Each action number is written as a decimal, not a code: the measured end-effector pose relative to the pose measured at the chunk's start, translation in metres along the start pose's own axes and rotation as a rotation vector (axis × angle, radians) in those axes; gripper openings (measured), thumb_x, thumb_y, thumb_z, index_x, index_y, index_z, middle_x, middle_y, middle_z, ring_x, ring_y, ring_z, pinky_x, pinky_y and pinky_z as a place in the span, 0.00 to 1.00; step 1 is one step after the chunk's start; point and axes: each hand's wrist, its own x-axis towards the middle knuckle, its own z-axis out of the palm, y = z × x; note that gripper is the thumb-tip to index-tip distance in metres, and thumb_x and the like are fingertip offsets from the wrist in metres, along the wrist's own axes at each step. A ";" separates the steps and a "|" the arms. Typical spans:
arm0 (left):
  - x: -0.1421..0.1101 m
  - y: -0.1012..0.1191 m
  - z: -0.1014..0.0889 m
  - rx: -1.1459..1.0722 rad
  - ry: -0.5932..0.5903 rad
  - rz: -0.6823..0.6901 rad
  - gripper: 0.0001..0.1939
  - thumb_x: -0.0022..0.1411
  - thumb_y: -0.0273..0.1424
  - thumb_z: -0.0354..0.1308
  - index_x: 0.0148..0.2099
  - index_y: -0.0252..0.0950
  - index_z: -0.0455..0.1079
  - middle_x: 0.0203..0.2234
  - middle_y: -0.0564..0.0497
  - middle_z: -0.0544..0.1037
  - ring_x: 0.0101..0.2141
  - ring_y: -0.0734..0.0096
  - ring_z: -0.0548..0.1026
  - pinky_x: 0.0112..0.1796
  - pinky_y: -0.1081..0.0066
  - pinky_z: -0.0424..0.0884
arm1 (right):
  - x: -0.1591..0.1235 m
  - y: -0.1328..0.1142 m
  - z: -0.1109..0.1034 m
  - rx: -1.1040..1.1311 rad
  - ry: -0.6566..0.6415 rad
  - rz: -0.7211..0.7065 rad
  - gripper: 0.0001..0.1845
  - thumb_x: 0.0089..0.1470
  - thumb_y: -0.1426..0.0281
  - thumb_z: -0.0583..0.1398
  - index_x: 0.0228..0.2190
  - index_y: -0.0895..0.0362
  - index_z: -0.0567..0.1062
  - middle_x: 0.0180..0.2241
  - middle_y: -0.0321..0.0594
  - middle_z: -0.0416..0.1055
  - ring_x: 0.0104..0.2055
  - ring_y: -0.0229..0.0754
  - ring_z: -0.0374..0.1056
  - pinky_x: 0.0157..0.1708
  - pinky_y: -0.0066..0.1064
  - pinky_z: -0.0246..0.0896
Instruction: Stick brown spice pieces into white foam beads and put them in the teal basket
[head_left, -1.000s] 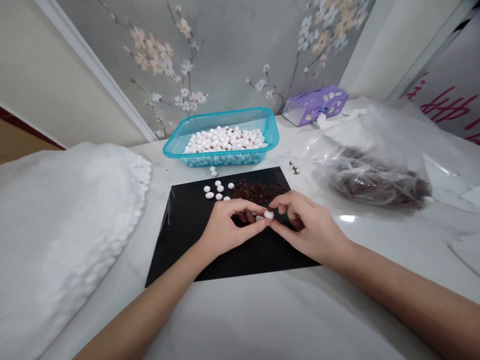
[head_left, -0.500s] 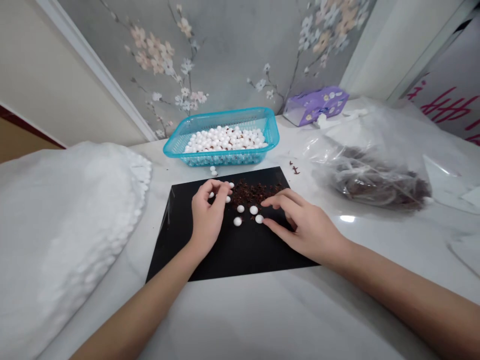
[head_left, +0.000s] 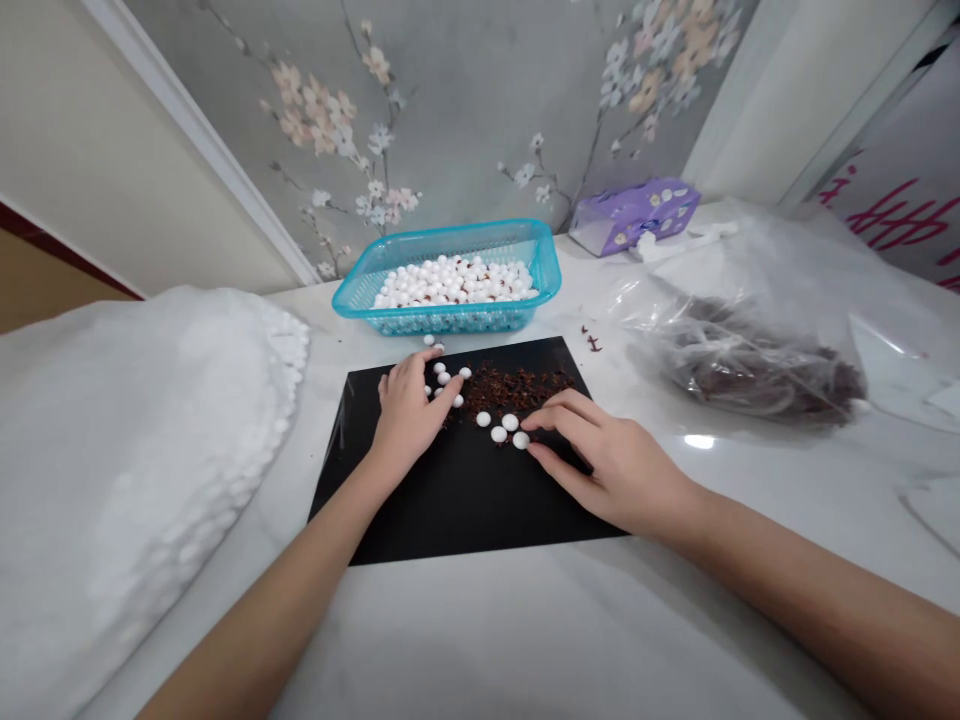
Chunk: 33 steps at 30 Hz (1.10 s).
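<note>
A black mat (head_left: 465,500) lies on the white table. My left hand (head_left: 409,415) rests on its upper left with fingers stretched flat over a few white round seeds (head_left: 444,378). My right hand (head_left: 600,460) lies on the mat's right part, fingers spread, its fingertips touching three white seeds (head_left: 502,428) near the middle. A heap of dark reddish-brown husk bits (head_left: 517,382) sits at the mat's far edge between the hands. Neither hand holds anything.
A turquoise plastic basket (head_left: 352,298) full of white seeds stands behind the mat. A clear plastic bag (head_left: 750,350) with brown material lies at the right, a purple tissue pack (head_left: 634,212) behind it. A large white bag (head_left: 127,450) fills the left.
One second ago both hands pinched one white seed together. They have since parted; the seed lies on the mat, the left hand moved to the far-left seeds and flattened out.
</note>
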 end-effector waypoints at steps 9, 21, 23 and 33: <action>0.035 -0.019 -0.010 0.071 0.158 0.018 0.15 0.58 0.37 0.51 0.45 0.34 0.66 0.43 0.42 0.75 0.45 0.55 0.70 0.47 0.59 0.63 | 0.001 -0.004 -0.002 0.031 0.040 0.014 0.07 0.56 0.72 0.53 0.37 0.56 0.68 0.37 0.39 0.69 0.23 0.32 0.65 0.20 0.25 0.60; 0.055 -0.024 -0.014 0.111 -0.104 0.390 0.21 0.63 0.41 0.42 0.50 0.39 0.67 0.46 0.47 0.74 0.47 0.60 0.69 0.47 0.64 0.63 | 0.001 0.000 0.003 0.116 0.090 0.067 0.06 0.56 0.74 0.52 0.34 0.54 0.68 0.34 0.39 0.69 0.28 0.35 0.67 0.25 0.26 0.63; 0.055 -0.025 -0.016 0.099 -0.171 0.430 0.22 0.63 0.42 0.42 0.52 0.39 0.66 0.47 0.48 0.73 0.49 0.59 0.67 0.48 0.62 0.62 | 0.001 0.000 0.003 0.124 0.090 0.076 0.06 0.56 0.74 0.52 0.34 0.54 0.68 0.34 0.39 0.68 0.30 0.36 0.68 0.26 0.27 0.63; 0.040 -0.027 -0.026 -0.132 -0.139 0.392 0.15 0.63 0.38 0.45 0.34 0.38 0.70 0.33 0.49 0.75 0.38 0.65 0.71 0.42 0.68 0.65 | -0.001 0.000 0.005 0.159 0.077 0.093 0.05 0.56 0.73 0.52 0.34 0.53 0.68 0.33 0.38 0.68 0.23 0.34 0.64 0.22 0.26 0.61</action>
